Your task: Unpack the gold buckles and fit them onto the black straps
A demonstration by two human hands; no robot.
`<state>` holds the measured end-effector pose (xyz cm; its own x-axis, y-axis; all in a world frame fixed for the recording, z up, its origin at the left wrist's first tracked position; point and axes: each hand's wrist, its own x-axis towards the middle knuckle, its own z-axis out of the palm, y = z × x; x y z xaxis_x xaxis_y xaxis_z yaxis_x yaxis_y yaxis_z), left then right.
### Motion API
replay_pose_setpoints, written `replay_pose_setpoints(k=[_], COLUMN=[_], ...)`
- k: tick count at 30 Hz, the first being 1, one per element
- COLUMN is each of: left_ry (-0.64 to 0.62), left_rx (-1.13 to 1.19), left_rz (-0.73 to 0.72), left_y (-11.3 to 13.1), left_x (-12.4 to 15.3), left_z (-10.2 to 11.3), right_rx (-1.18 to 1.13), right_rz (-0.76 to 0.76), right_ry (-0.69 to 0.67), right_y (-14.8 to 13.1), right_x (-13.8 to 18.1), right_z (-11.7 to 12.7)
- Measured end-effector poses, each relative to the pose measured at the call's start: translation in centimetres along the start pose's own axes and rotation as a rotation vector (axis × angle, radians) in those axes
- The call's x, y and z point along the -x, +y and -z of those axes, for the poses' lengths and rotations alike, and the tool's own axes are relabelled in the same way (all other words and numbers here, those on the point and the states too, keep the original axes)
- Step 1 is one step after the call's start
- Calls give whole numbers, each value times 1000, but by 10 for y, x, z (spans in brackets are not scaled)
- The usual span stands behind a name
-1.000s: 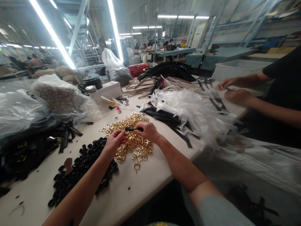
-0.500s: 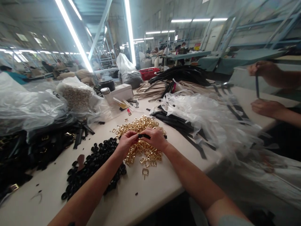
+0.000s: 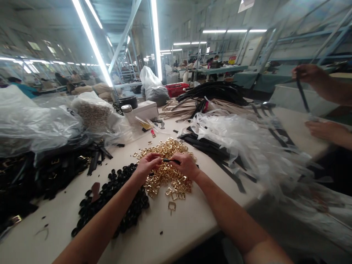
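Above a heap of gold buckles (image 3: 176, 179) my two hands meet over a short black strap (image 3: 168, 160). My right hand (image 3: 187, 167) is closed round the strap, and a dark end shows past its far side. My left hand (image 3: 147, 165) pinches at the strap's other end with thumb and fingertips; whether a buckle is in that pinch is too small to tell. Left of the buckles, partly behind my left forearm, lies a pile of small black rings or loops (image 3: 121, 183). A single gold buckle (image 3: 172, 206) lies apart, nearer the table's front.
Clear plastic bags (image 3: 35, 121) and black buckled straps (image 3: 24, 179) crowd the left. Plastic film (image 3: 236, 135) covers black strips at right. A white box (image 3: 145, 110) and metal-lidded container (image 3: 127, 109) stand behind. A co-worker's hands (image 3: 316, 79) hold a dark strip at far right.
My hands have drawn slightly apart, baring the thin middle of the strap. The co-worker's strip has tilted and their lower hand has shifted right. The whole view sits slightly lower.
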<state>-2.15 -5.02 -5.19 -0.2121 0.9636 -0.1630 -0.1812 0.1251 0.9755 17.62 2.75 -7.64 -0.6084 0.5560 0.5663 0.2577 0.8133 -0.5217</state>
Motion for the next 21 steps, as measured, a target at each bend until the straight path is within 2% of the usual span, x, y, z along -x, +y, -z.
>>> replay_pose_setpoints(k=[4,7,10,13,16,21], left_ry=[123,198,167,131,213,245], left_rx=[-119,-301,-556,-922,-1206,-1118], left_rz=[-83,-152,-103,-21,-22,192], left_y=[23,39,53,65,71,62], left_x=[-9,-20,-30,-32,-21,29], left_z=[42,78,105,124,150,204], right_rx=[42,75,98,116,147,131], right_rz=[-34,-56,-69,-83,-114,-97], right_ry=[28,60,61,45,70,48], right_y=[4,6,7,9,13,16], right_x=[0,0,-1,-1,-1,-4], right_z=[2,3,4,4,4,2])
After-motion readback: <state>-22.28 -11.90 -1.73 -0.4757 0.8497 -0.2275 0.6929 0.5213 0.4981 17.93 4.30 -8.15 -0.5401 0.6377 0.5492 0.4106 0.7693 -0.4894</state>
